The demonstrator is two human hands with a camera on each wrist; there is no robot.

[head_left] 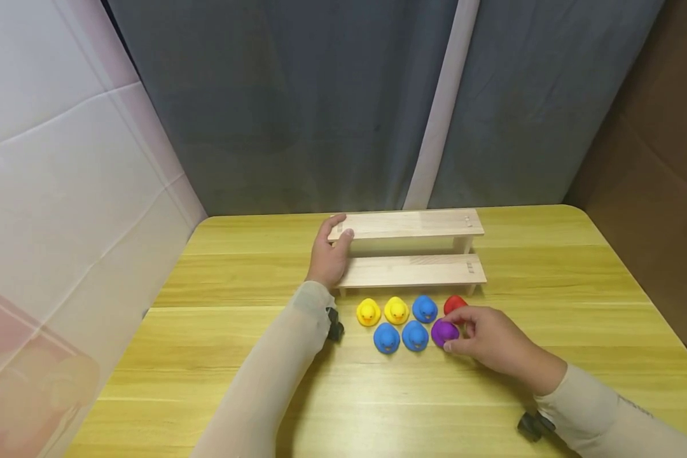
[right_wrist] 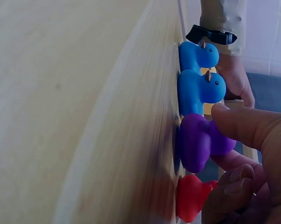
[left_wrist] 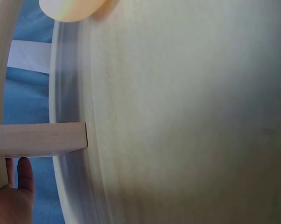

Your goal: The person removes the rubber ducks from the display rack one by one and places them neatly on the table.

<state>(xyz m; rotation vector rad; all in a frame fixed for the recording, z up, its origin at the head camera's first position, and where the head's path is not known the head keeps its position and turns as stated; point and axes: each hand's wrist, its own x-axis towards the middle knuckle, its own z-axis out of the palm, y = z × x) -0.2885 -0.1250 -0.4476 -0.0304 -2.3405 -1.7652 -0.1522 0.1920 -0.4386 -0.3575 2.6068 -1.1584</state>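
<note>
In the head view my left hand point(head_left: 327, 261) holds the left end of the upper board point(head_left: 412, 224) of a pale wooden two-step stand, thumb on its front edge. The lower board point(head_left: 415, 271) sits in front of it. My right hand point(head_left: 500, 343) pinches a purple toy duck point(head_left: 444, 333) between thumb and fingers at the right end of the front row. In the right wrist view the purple duck lies close to the tabletop, beside a blue duck point(right_wrist: 199, 91). A red duck point(head_left: 454, 306) is partly hidden behind my right fingers.
Two blue ducks point(head_left: 386, 338) stand left of the purple one. Behind them are two yellow ducks point(head_left: 369, 312) and another blue duck point(head_left: 425, 309). The yellow wood-grain table point(head_left: 217, 343) ends at a grey curtain point(head_left: 298, 114), with a brown panel point(head_left: 658, 127) on the right.
</note>
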